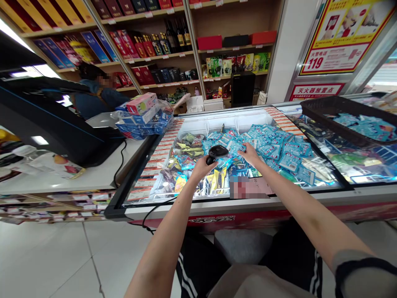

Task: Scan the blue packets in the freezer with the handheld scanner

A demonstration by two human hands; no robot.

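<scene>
My left hand [201,167] is closed around the handle of a black barcode scanner [218,151], its head tilted over the freezer's glass top. Just right of the scanner, my right hand [249,154] pinches the edge of a small blue packet [235,146]. Many more blue packets [269,140] lie spread in a loose heap on the glass, behind and to the right of my right hand. A phone [259,187] with a lit screen lies flat near the front edge, below my right forearm.
Under the glass of the chest freezer [214,210] are colourful wrapped goods. A dark basket [350,130] with blue packets stands right. At left are a monitor [58,120] and a bagged bundle of boxes [144,116]. A person [96,93] is behind it. A black cable [147,215] hangs in front.
</scene>
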